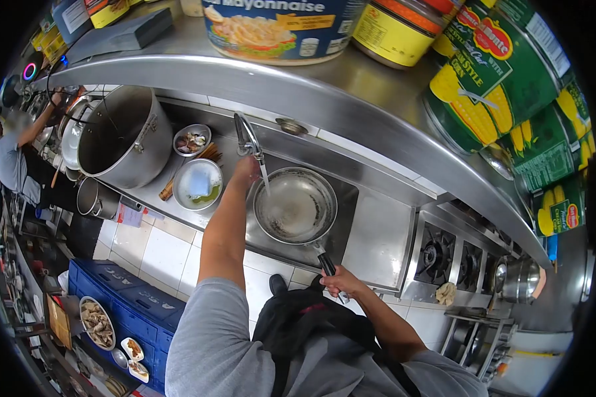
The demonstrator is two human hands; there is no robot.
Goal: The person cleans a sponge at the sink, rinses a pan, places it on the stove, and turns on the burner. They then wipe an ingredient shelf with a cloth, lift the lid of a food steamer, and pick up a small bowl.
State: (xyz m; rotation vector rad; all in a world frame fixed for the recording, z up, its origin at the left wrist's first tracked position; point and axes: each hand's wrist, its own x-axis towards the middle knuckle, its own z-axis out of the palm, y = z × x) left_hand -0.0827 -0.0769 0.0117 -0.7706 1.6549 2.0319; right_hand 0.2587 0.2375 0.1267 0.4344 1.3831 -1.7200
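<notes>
A metal frying pan [296, 206] lies over the sink under a running stream of water, with a little water in it. My right hand [338, 281] is closed around its black handle. My left hand [246, 169] is at the curved metal faucet [244, 135], just left of the stream; its fingers are too small and partly hidden to make out. A bowl [195, 186] with a blue sponge and greenish liquid sits to the left of my left forearm.
Left of the sink stand a large pot [122, 142] and a small bowl of scraps [192, 140]. Cans line the shelf [311, 83] above. A gas stove [444, 255] is right. A co-worker [16, 159] stands far left.
</notes>
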